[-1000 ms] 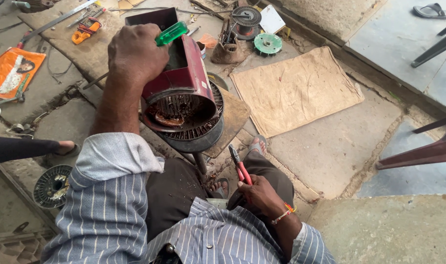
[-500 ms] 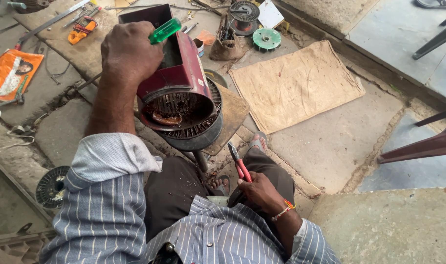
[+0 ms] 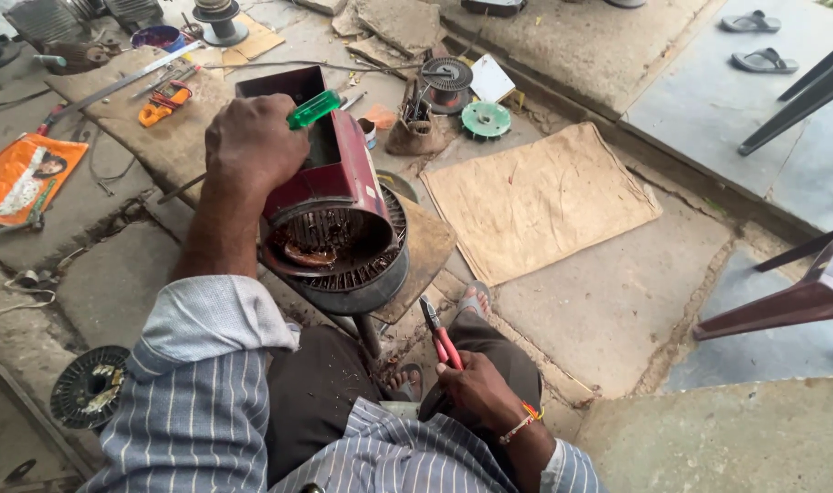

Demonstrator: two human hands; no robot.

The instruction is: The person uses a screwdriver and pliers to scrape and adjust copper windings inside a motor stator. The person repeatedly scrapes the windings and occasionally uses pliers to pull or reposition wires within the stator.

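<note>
Head view, left hand (image 3: pixel 252 146) closed round green-handled screwdriver (image 3: pixel 313 109) atop red motor housing (image 3: pixel 336 196), right hand (image 3: pixel 476 393) gripping red-handled pliers (image 3: pixel 442 338)

Far right of you lie two sandals (image 3: pixel 750 38); a burlap sheet (image 3: pixel 537 197) sits mid-floor, an orange bag (image 3: pixel 19 176) far left.

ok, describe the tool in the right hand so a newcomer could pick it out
Start at the red motor housing. Below it, near the person's knee, the right hand grips pliers. Red handles and dark jaws pointing up set them apart from the green-handled screwdriver above.
</note>
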